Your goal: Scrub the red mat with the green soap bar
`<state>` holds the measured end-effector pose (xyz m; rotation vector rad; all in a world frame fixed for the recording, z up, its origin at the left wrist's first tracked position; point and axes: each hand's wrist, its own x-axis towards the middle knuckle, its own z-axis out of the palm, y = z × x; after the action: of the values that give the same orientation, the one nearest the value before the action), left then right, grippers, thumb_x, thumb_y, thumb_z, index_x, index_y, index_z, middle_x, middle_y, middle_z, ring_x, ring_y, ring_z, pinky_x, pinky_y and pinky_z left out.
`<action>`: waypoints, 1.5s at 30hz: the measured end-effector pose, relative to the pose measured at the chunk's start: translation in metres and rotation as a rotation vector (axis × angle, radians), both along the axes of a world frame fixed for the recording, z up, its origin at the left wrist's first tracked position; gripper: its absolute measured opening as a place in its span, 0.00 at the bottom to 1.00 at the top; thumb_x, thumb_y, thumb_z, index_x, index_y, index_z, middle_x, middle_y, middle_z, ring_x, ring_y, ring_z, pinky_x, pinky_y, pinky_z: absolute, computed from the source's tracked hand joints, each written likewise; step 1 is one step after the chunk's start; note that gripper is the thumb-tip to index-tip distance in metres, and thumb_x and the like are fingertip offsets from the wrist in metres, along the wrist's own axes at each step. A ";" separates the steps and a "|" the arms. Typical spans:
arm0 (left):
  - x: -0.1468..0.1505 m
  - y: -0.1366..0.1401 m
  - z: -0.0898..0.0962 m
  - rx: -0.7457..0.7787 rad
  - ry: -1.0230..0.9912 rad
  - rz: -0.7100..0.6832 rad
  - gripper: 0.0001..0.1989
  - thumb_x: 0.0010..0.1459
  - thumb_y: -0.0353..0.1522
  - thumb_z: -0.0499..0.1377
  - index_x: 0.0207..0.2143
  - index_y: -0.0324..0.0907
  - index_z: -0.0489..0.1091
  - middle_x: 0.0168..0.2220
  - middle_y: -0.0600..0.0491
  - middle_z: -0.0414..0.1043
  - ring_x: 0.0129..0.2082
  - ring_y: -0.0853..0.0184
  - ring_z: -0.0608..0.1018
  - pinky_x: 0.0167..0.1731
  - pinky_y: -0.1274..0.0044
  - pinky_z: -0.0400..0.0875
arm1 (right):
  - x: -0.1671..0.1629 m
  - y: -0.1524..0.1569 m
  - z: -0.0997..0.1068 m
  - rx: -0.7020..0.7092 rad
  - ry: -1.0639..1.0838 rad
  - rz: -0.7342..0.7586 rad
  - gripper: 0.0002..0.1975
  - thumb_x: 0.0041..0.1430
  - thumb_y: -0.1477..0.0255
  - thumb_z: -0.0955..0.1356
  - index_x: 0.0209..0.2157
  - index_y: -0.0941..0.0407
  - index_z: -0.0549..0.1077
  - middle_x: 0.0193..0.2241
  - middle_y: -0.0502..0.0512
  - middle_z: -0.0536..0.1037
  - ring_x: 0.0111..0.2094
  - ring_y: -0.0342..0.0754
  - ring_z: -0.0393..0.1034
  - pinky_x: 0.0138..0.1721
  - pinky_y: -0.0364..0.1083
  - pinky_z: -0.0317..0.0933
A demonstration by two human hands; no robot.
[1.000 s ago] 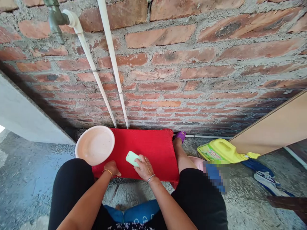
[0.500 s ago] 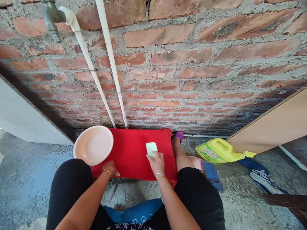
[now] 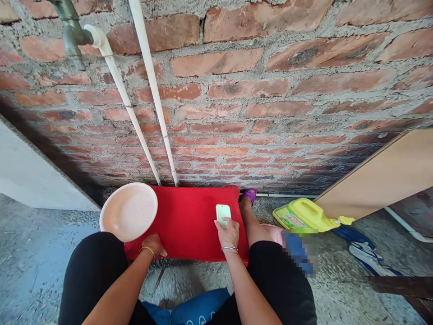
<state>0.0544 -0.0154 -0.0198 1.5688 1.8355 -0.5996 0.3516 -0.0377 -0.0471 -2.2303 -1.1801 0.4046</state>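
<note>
A bright red cloth (image 3: 189, 212) lies spread over a low, flat surface in front of my knees. My right hand (image 3: 228, 232), wearing a silver bangle, grips the near end of a pale green rounded block (image 3: 223, 211). The block has a small dark hole near its far end and rests on the right part of the cloth; its underside is hidden. At the cloth's near left edge, my left hand (image 3: 154, 244) is closed over the red fabric, its fingertips partly out of sight. A pale pink basin (image 3: 135, 212) sits beside it on the cloth's left end.
A brick wall (image 3: 216, 95) with two white pipes (image 3: 157, 104) and a tap (image 3: 72, 40) rises behind. To the right lie a yellow jug (image 3: 304, 214), a board (image 3: 379, 167) and blue-and-white footwear (image 3: 368, 257). A white panel (image 3: 40, 171) leans at left.
My right hand and the pale green block have shifted slightly right across the red cloth, and the block now stands straighter. My left hand stays at the cloth's edge. The view has tilted slightly.
</note>
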 end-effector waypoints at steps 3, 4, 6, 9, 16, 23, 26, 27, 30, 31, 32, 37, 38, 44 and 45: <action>0.002 0.000 0.006 -0.024 0.038 -0.038 0.35 0.31 0.36 0.71 0.46 0.35 0.72 0.51 0.37 0.74 0.51 0.52 0.76 0.45 0.74 0.71 | -0.011 -0.004 0.001 0.033 0.023 0.066 0.15 0.52 0.64 0.69 0.40 0.56 0.73 0.39 0.58 0.70 0.43 0.53 0.65 0.47 0.49 0.60; 0.002 0.000 0.008 -0.029 0.039 -0.044 0.34 0.31 0.36 0.71 0.45 0.36 0.72 0.51 0.37 0.74 0.51 0.53 0.76 0.45 0.75 0.71 | -0.022 -0.006 0.002 0.042 0.022 0.153 0.13 0.52 0.65 0.70 0.39 0.55 0.73 0.40 0.57 0.70 0.43 0.51 0.65 0.47 0.48 0.60; 0.004 0.000 0.012 -0.034 0.039 -0.046 0.32 0.32 0.36 0.71 0.45 0.37 0.72 0.51 0.39 0.74 0.51 0.53 0.76 0.45 0.74 0.71 | -0.047 -0.012 0.006 0.031 -0.008 0.401 0.11 0.52 0.67 0.70 0.39 0.52 0.74 0.42 0.55 0.70 0.43 0.49 0.66 0.47 0.47 0.60; 0.005 -0.001 0.015 -0.040 0.038 -0.045 0.32 0.34 0.35 0.70 0.46 0.37 0.72 0.52 0.39 0.73 0.52 0.52 0.75 0.47 0.72 0.70 | -0.074 -0.016 0.012 -0.055 -0.121 0.737 0.11 0.51 0.68 0.70 0.39 0.49 0.74 0.46 0.53 0.70 0.45 0.50 0.65 0.48 0.47 0.59; 0.005 -0.001 0.012 -0.028 0.027 -0.025 0.31 0.32 0.34 0.70 0.44 0.40 0.72 0.52 0.41 0.74 0.52 0.53 0.76 0.47 0.73 0.70 | -0.021 -0.001 0.008 0.070 -0.010 0.204 0.10 0.53 0.66 0.69 0.38 0.53 0.74 0.41 0.56 0.70 0.42 0.51 0.66 0.47 0.48 0.60; 0.004 0.001 0.008 -0.030 0.037 -0.027 0.32 0.31 0.34 0.70 0.44 0.37 0.72 0.51 0.38 0.74 0.51 0.52 0.76 0.46 0.73 0.71 | -0.015 -0.001 0.007 0.098 0.076 0.092 0.10 0.54 0.64 0.69 0.37 0.54 0.74 0.38 0.55 0.70 0.39 0.51 0.67 0.44 0.48 0.62; 0.004 0.000 0.007 -0.017 0.047 -0.030 0.31 0.31 0.34 0.70 0.43 0.40 0.73 0.50 0.41 0.76 0.51 0.52 0.76 0.45 0.74 0.71 | -0.049 -0.007 0.014 0.073 0.010 0.473 0.08 0.52 0.67 0.71 0.36 0.51 0.74 0.41 0.53 0.70 0.43 0.49 0.66 0.46 0.46 0.61; 0.004 0.000 0.007 -0.015 0.050 -0.030 0.31 0.31 0.35 0.70 0.43 0.41 0.73 0.50 0.42 0.76 0.51 0.53 0.76 0.45 0.73 0.71 | -0.058 -0.008 0.016 0.053 -0.027 0.602 0.08 0.51 0.68 0.71 0.36 0.50 0.75 0.42 0.53 0.70 0.43 0.48 0.66 0.46 0.46 0.61; 0.004 0.000 0.007 -0.020 0.046 -0.042 0.30 0.32 0.35 0.70 0.43 0.40 0.73 0.50 0.42 0.76 0.50 0.54 0.77 0.45 0.73 0.72 | -0.064 -0.008 0.018 0.012 -0.109 0.754 0.09 0.50 0.69 0.72 0.36 0.49 0.75 0.43 0.52 0.70 0.44 0.49 0.65 0.48 0.46 0.60; 0.004 -0.001 0.007 -0.024 0.043 -0.046 0.30 0.32 0.34 0.70 0.42 0.39 0.73 0.49 0.41 0.76 0.49 0.54 0.77 0.44 0.73 0.72 | -0.058 -0.006 0.017 0.016 -0.109 0.703 0.09 0.50 0.69 0.72 0.35 0.49 0.76 0.43 0.52 0.70 0.44 0.49 0.65 0.47 0.46 0.60; 0.004 -0.001 0.006 -0.023 0.039 -0.046 0.29 0.32 0.34 0.70 0.42 0.38 0.74 0.48 0.40 0.76 0.48 0.54 0.78 0.43 0.74 0.72 | -0.049 -0.004 0.016 0.030 -0.095 0.610 0.08 0.50 0.69 0.71 0.35 0.50 0.76 0.43 0.53 0.70 0.44 0.49 0.65 0.47 0.46 0.60; 0.005 0.000 0.002 0.003 0.052 -0.023 0.31 0.30 0.34 0.71 0.42 0.38 0.74 0.49 0.40 0.76 0.49 0.53 0.78 0.43 0.74 0.72 | 0.003 0.005 0.005 0.120 0.017 0.045 0.10 0.51 0.63 0.69 0.32 0.54 0.75 0.36 0.56 0.71 0.37 0.50 0.66 0.44 0.49 0.61; 0.005 0.000 0.002 0.004 0.051 -0.023 0.31 0.30 0.34 0.71 0.42 0.38 0.74 0.49 0.40 0.76 0.49 0.53 0.77 0.43 0.74 0.72 | 0.007 0.005 0.004 0.136 0.026 0.001 0.11 0.51 0.62 0.69 0.32 0.54 0.75 0.35 0.55 0.71 0.37 0.51 0.66 0.43 0.50 0.61; 0.007 -0.001 0.011 -0.008 0.062 -0.038 0.34 0.32 0.34 0.70 0.47 0.35 0.72 0.51 0.38 0.74 0.51 0.53 0.76 0.46 0.74 0.71 | -0.037 -0.005 0.008 0.084 -0.008 0.445 0.08 0.51 0.65 0.70 0.34 0.51 0.75 0.40 0.53 0.70 0.41 0.49 0.66 0.45 0.46 0.61; 0.008 -0.001 0.013 -0.011 0.065 -0.038 0.35 0.32 0.34 0.70 0.47 0.35 0.71 0.51 0.38 0.74 0.51 0.53 0.76 0.46 0.74 0.71 | -0.047 -0.006 0.009 0.038 -0.036 0.567 0.08 0.50 0.67 0.71 0.35 0.50 0.75 0.42 0.53 0.70 0.42 0.49 0.65 0.46 0.46 0.60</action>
<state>0.0621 -0.0166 -0.0070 1.5980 1.8505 -0.6843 0.3042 -0.0439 -0.0378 -1.8465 -1.8206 0.5553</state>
